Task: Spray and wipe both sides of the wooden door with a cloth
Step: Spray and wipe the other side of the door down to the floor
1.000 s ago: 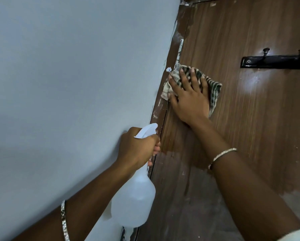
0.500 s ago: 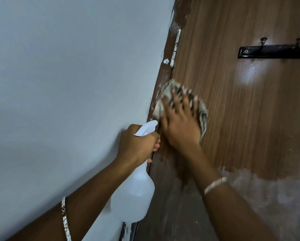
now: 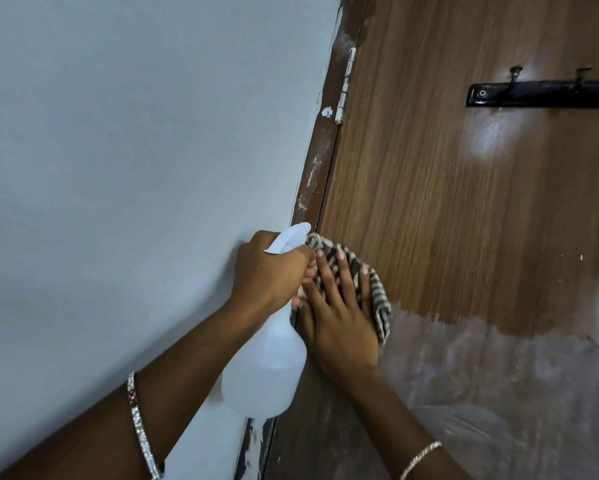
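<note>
Right hand (image 3: 339, 317), fingers spread, presses the cloth (image 3: 377, 289) on the wooden door (image 3: 447, 202); the cloth has slid from beside the hinge (image 3: 347, 85) to well below it, so wiping advances downward. Left hand (image 3: 270, 271), fingers curled, grips the spray bottle (image 3: 267, 368).

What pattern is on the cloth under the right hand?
Dark and pale stripes on the cloth, seen in the head view, the only one.
</note>
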Tool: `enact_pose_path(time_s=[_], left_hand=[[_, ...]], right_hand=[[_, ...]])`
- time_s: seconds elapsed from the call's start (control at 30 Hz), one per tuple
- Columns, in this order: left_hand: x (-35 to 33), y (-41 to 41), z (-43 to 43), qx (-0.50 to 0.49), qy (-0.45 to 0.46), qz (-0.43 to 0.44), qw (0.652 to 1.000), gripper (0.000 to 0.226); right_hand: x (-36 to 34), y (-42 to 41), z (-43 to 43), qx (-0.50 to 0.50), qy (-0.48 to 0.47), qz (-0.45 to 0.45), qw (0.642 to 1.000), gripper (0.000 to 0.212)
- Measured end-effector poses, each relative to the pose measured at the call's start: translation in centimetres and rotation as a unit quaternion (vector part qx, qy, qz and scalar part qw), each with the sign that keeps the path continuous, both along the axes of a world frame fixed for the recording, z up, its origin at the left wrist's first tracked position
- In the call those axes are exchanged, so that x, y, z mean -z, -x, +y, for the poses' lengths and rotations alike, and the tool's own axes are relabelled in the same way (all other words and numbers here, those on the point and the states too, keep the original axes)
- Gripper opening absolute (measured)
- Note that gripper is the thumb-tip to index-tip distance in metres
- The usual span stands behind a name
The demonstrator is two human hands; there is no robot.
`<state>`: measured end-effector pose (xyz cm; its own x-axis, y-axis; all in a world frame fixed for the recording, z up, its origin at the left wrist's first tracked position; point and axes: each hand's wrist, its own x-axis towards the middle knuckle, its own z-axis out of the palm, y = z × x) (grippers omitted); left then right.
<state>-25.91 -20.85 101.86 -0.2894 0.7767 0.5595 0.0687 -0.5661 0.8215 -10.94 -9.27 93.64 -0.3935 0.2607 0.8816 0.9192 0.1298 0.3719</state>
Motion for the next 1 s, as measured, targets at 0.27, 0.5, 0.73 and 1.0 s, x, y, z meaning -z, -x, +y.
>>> enact_pose_path(time_s=[0.27, 0.5, 0.73, 1.0], left_hand=[[0.7, -0.6, -0.1, 0.033, 0.031, 0.017, 0.999, 0.016], [0.9, -0.8, -0.9, 0.031, 0.002, 0.000, 1.000, 0.019], [0.8, -1.1, -0.4, 0.038, 0.008, 0.041, 0.998, 0.020], [1.3, -2.5, -0.1, 0.050, 0.013, 0.050, 0.997, 0.014]], right_hand=[[-12.7, 1.0, 0.4, 0.031, -0.058, 0.073, 0.995, 0.057], [-0.1, -2.0, -1.9, 0.000, -0.018, 0.023, 1.000, 0.065], [-3.7, -14.1, -7.7, 0.106, -0.084, 0.195, 0.971, 0.062], [-5.1, -9.6, -5.5, 0.118, -0.123, 0.298, 0.939, 0.060]])
